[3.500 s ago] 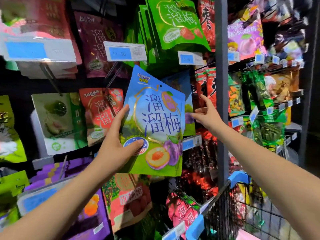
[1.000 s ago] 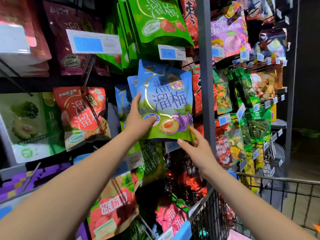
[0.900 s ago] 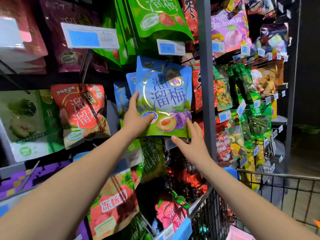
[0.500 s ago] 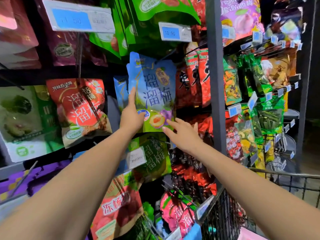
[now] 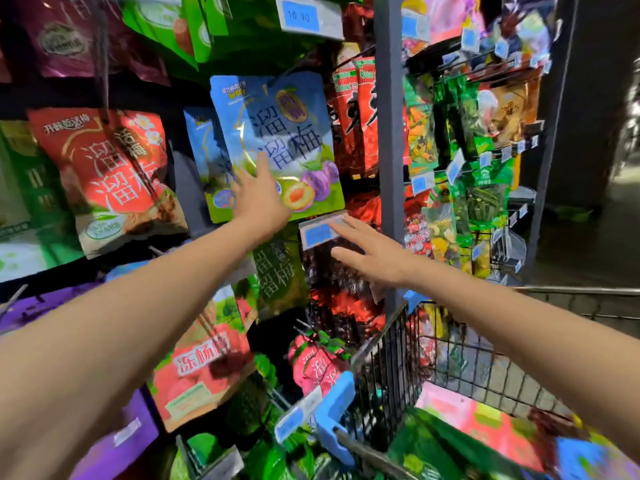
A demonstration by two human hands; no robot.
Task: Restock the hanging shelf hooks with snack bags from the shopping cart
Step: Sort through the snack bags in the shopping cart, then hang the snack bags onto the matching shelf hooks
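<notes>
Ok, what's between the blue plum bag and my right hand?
A blue price tag, just under the blue plum bag and right beside the right hand, as the head view shows.

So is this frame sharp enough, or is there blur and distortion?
Head view: the blue plum bag and left hand read fairly sharp; the right hand is slightly soft; bags inside the shopping cart smear at the lower right; the grey upright leans with the wide lens; the far-right aisle is dark.

Left hand [image 5: 258,199] overlaps hanging blue bag [image 5: 287,133]; right hand [image 5: 374,252] just below.
</notes>
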